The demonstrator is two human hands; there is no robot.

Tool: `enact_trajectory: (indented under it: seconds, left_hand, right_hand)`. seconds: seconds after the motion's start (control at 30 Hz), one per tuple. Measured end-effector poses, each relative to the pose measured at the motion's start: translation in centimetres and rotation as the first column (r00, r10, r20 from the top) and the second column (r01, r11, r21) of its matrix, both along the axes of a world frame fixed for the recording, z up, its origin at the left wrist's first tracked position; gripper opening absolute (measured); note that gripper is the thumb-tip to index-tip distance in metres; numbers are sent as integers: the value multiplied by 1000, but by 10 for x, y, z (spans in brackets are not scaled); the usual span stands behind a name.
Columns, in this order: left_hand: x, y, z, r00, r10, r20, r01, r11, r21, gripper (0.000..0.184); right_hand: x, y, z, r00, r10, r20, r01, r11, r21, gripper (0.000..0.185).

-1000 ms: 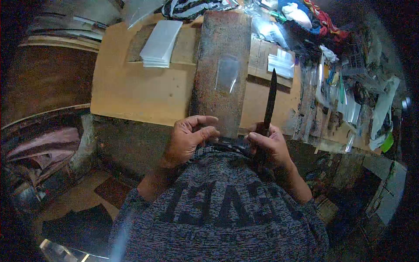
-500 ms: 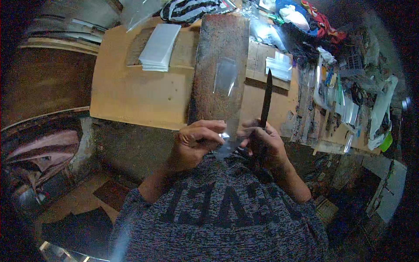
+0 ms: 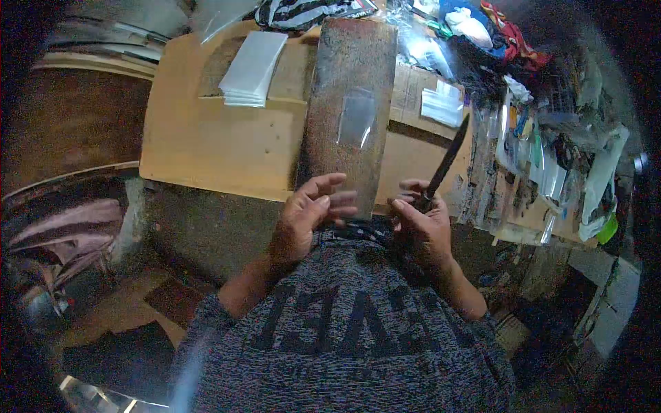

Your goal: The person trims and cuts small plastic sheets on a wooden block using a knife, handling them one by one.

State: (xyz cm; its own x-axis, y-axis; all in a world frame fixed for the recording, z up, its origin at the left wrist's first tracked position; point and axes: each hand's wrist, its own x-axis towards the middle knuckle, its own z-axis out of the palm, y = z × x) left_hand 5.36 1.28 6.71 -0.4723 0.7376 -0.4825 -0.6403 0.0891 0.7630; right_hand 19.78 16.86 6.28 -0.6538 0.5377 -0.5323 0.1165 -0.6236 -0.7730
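My right hand [image 3: 425,224] is closed around the handle of a dark-bladed knife [image 3: 449,160], whose blade points up and away to the right. Across from it, my left hand [image 3: 310,215] is open, with fingers apart and a little blurred, and nothing shows in it. Both hands are over the near end of a worn wooden board [image 3: 348,58]. On that board lies a clear plastic sheet [image 3: 357,118], beyond my hands and touched by neither.
A stack of whitish plastic sheets [image 3: 253,69] lies on the table [image 3: 213,148] left of the board, a smaller stack [image 3: 442,103] on its right. Tools and plastic scraps [image 3: 547,172] crowd the right edge. A striped bag [image 3: 303,14] lies at the back.
The clear piece of film between my hands is no longer visible there. My left hand has opened, and my hands are farther apart. The knife has tilted to the right.
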Motion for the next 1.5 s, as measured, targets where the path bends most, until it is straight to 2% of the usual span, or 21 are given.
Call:
enact_trajectory:
  seconds: [0.07, 0.1, 0.17, 0.3, 0.37, 0.57, 0.77, 0.9, 0.97, 1.0, 1.07, 1.2, 1.3, 1.43, 1.5]
  left_hand:
    - [1, -4, -2, 977, 11, 211, -25, 998, 63, 40]
    - [1, -3, -3, 977, 14, 213, -28, 998, 63, 40]
    - [0, 1, -3, 988, -126, -84, 114, 984, -140, 45]
    - [-4, 5, 1, 998, -44, -33, 40, 994, -103, 50]
    - [-9, 5, 4, 993, -89, -83, 73, 982, -173, 51]
    - [-15, 3, 0, 977, -120, -178, 89, 981, -173, 45]
    - [-19, 0, 7, 987, -129, -92, 114, 981, -158, 39]
    - [-23, 1, 5, 981, -148, -125, 126, 977, -172, 35]
    - [-25, 1, -3, 957, -261, -128, 241, 959, -151, 29]
    - [-26, 2, -3, 957, -259, -129, 239, 959, -150, 29]
    - [-25, 5, -3, 906, -411, -100, 392, 905, -162, 24]
    - [-21, 9, -9, 879, -474, -55, 456, 867, -201, 13]
    - [-15, 11, -9, 903, -424, -77, 389, 879, -275, 11]
    - [-19, 3, -18, 878, -465, -115, 426, 868, -256, 13]
    - [-18, 4, -19, 905, -357, -233, 333, 933, -136, 22]
  right_hand:
    - [-1, -1, 2, 1000, -10, 28, 10, 1000, 16, 35]
    - [-1, -1, 2, 998, -23, 54, 22, 999, 31, 35]
    - [2, -3, -1, 999, -12, 40, 10, 999, 53, 36]
    - [5, -3, -2, 999, 27, 35, -29, 997, 66, 36]
    - [5, -3, -4, 999, 17, 34, -19, 998, 61, 36]
    - [3, -2, -2, 998, 26, 53, -30, 996, 82, 36]
    - [4, -1, -4, 996, 52, 78, -57, 996, 61, 35]
    - [5, 2, 0, 990, 113, 88, -114, 993, 10, 36]
    - [4, 3, -3, 983, 165, 76, -169, 984, 54, 35]
    - [3, 4, -5, 974, 217, 65, -223, 970, 97, 35]
    - [1, 4, -6, 965, 254, 62, -260, 959, 114, 34]
    - [-3, 6, -3, 949, 311, 50, -315, 938, 142, 35]
    - [-4, 10, 3, 949, 313, 45, -316, 934, 165, 34]
    - [-2, 16, 6, 969, 242, 55, -247, 958, 143, 34]
    - [1, 21, 8, 949, 281, 142, -308, 921, 237, 35]
